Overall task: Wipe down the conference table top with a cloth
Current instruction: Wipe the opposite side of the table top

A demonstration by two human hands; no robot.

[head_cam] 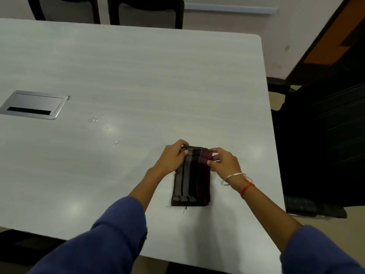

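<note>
A folded striped cloth (pixel 190 180) lies on the pale grey conference table (pixel 138 76), in the lower middle of the frame and towards the table's right-hand edge. It is a narrow rectangle whose long axis runs almost straight up the frame, from the near short edge at the bottom to the far short edge at the top. Its stripes follow that length: grey on the left, black down the middle, dark maroon on the right. A few loose threads (pixel 185 210) trail from the near edge, which rests flat on the table. Both hands meet at the far short edge. The left hand (pixel 171 158) has its fingers curled over the far left corner and pinches it; the right hand (pixel 223 161) pinches the far right corner between thumb and bent fingers. Whether that far edge is lifted off the surface cannot be told. The right wrist carries a thin metal bangle (pixel 235 177) and a red thread (pixel 246 189), and both forearms come out of blue sleeves (pixel 118 234) at the bottom of the frame. Left of centre, small water droplets (pixel 106 128) glint on the tabletop, well apart from the cloth. A metal cable box (pixel 33 105) is set into the table at the left edge. A black chair (pixel 325 135) stands at the right side, and two more chair backs (pixel 150 12) show along the top.
</note>
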